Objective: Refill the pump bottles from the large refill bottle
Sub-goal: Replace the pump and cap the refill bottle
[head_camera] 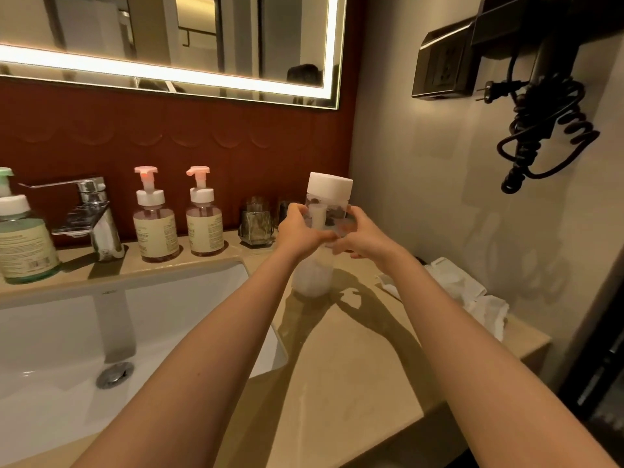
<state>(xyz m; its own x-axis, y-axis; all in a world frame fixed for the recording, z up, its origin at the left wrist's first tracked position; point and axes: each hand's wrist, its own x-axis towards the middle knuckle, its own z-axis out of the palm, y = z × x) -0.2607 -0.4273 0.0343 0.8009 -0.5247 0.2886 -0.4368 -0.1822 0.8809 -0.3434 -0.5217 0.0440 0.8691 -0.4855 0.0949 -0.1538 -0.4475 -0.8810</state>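
A tall clear refill bottle (315, 275) with a white cap stands upright on the beige counter (354, 366) right of the sink. My left hand (299, 231) grips its upper body from the left. My right hand (361, 236) grips it from the right. White liquid fills its lower part. Two clear pump bottles with pink pump heads, one (155, 228) and the other (204, 222), stand against the red back wall. A larger green pump bottle (25, 244) stands at the far left.
A chrome faucet (91, 214) rises behind the white sink basin (67, 349). Two glass tumblers (256, 221) sit behind the refill bottle. Crumpled white packets (472, 295) lie at the counter's right end. A hair dryer with coiled cord (547, 130) hangs on the right wall.
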